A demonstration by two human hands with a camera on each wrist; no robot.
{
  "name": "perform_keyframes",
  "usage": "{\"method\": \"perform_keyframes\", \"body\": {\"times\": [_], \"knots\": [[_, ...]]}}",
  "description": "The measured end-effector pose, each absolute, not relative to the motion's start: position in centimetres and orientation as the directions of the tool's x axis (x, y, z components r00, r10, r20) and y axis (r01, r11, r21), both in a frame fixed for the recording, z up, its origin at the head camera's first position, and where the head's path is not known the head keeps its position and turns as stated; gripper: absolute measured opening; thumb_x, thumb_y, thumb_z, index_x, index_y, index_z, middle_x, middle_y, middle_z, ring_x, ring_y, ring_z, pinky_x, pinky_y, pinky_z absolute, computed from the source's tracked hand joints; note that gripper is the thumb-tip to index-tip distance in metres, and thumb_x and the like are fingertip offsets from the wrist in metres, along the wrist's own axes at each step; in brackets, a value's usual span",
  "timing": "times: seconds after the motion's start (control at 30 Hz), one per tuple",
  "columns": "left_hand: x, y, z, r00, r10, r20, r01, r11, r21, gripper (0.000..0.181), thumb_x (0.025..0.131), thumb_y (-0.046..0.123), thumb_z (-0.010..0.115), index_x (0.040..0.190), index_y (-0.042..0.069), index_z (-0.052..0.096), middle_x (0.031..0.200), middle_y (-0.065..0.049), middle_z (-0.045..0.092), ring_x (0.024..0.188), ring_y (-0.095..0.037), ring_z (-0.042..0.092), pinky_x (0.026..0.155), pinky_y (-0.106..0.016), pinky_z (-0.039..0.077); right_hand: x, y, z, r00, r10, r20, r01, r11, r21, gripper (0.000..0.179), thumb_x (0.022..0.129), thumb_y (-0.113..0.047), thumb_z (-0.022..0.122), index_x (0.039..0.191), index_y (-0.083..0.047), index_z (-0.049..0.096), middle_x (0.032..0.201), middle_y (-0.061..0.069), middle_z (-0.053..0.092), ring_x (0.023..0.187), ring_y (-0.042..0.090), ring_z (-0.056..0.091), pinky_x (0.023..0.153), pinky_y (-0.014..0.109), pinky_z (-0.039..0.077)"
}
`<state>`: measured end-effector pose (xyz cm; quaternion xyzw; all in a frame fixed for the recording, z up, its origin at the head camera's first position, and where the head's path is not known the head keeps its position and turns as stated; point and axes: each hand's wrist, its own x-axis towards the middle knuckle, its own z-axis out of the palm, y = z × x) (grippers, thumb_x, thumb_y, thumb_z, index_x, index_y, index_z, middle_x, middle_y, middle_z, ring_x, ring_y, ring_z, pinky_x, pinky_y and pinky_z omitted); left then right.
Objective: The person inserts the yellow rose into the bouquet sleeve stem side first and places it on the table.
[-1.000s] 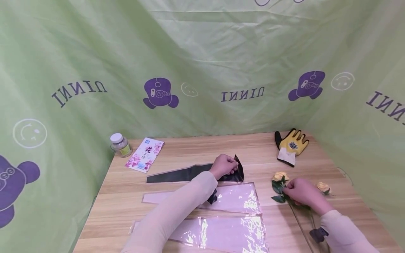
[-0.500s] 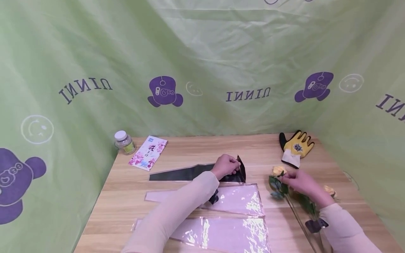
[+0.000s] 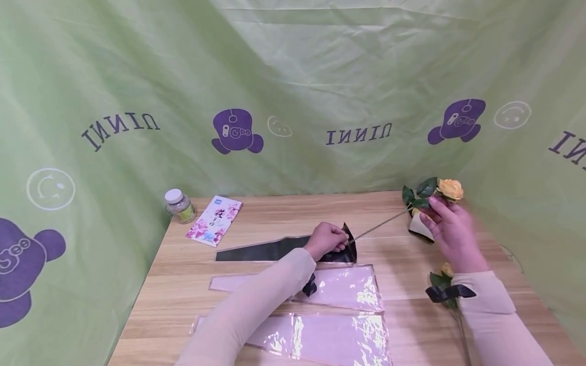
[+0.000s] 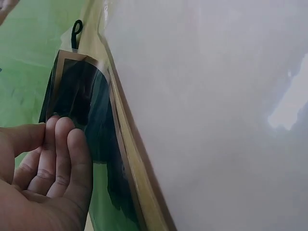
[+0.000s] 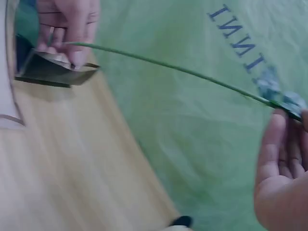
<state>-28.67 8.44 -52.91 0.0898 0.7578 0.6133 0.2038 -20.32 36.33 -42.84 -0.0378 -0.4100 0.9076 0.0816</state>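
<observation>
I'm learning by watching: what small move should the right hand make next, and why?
Probably ease the stem of the yellow rose into the black sleeve: the right hand holds the rose, the stem reaches the sleeve's raised edge, and the left hand pinches that edge.

In the head view, a cloth [image 3: 302,76] hangs behind the table [image 3: 284,211] and along both its sides. At the table's far left stands a jar [image 3: 180,207], with a packet [image 3: 214,221] just right of it. Three sleeves lie stacked down the middle of the frame: the upper sleeve [image 3: 261,251], the middle sleeve [image 3: 345,285] and the lower sleeve [image 3: 339,335]. The left hand [image 3: 327,239] is at the upper sleeve's right end; its forearm crosses above the other two. Right of centre, a rose [image 3: 450,189] slants from the right hand [image 3: 453,231] down to the left hand, in front of a partly hidden glove [image 3: 420,227]. Another rose [image 3: 440,280] lies lower right, beside the right forearm.
</observation>
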Motion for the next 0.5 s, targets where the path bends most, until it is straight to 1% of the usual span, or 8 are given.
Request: {"method": "perform_keyframes", "body": {"times": [0.03, 0.1, 0.27, 0.37, 0.5], "knots": [[-28.6, 8.5, -53.0, -0.899, 0.390, -0.199, -0.119, 0.219, 0.969, 0.009, 0.094, 0.006, 0.072, 0.091, -0.001, 0.076, 0.071, -0.005, 0.072, 0.058, -0.010, 0.065, 0.057, -0.025, 0.063, -20.4, 36.2, -43.3, -0.978, 0.208, 0.000, -0.143, -0.674, -0.725, 0.010, 0.100, 0.002, 0.060, 0.109, -0.003, 0.062, 0.098, 0.008, 0.069, 0.084, 0.021, 0.069, 0.074, 0.029, 0.064], [-28.7, 8.6, -53.2, -0.896, 0.399, -0.197, -0.127, 0.196, 0.972, 0.009, 0.094, 0.005, 0.071, 0.092, -0.002, 0.076, 0.072, -0.006, 0.072, 0.059, -0.011, 0.066, 0.058, -0.025, 0.063, -20.3, 36.0, -44.1, -0.961, 0.276, -0.012, -0.187, -0.682, -0.708, 0.010, 0.099, 0.002, 0.062, 0.108, -0.003, 0.061, 0.098, 0.007, 0.068, 0.082, 0.021, 0.069, 0.072, 0.029, 0.063], [-28.8, 8.6, -53.6, -0.890, 0.406, -0.206, -0.156, 0.154, 0.976, 0.008, 0.094, 0.003, 0.070, 0.093, -0.003, 0.076, 0.073, -0.008, 0.072, 0.060, -0.012, 0.067, 0.057, -0.023, 0.062, -19.7, 35.7, -45.4, -0.900, 0.432, -0.061, -0.264, -0.651, -0.712, 0.012, 0.095, -0.001, 0.070, 0.104, -0.001, 0.062, 0.095, 0.007, 0.067, 0.079, 0.022, 0.071, 0.067, 0.029, 0.064], [-28.8, 8.5, -53.5, -0.888, 0.406, -0.218, -0.183, 0.123, 0.975, 0.008, 0.094, 0.002, 0.069, 0.094, -0.003, 0.076, 0.073, -0.009, 0.071, 0.060, -0.012, 0.066, 0.056, -0.023, 0.062, -19.5, 35.5, -45.9, -0.891, 0.448, -0.076, -0.274, -0.662, -0.697, 0.014, 0.094, -0.001, 0.071, 0.105, -0.001, 0.063, 0.096, 0.008, 0.067, 0.080, 0.022, 0.071, 0.068, 0.029, 0.064], [-28.6, 8.6, -53.3, -0.885, 0.407, -0.225, -0.209, 0.084, 0.974, 0.008, 0.094, 0.000, 0.068, 0.094, -0.004, 0.075, 0.074, -0.011, 0.072, 0.059, -0.013, 0.067, 0.057, -0.025, 0.063, -19.5, 35.0, -46.8, -0.906, 0.403, -0.126, -0.218, -0.700, -0.680, 0.015, 0.096, -0.002, 0.070, 0.109, -0.003, 0.062, 0.098, 0.009, 0.069, 0.081, 0.022, 0.070, 0.070, 0.028, 0.064]]}}
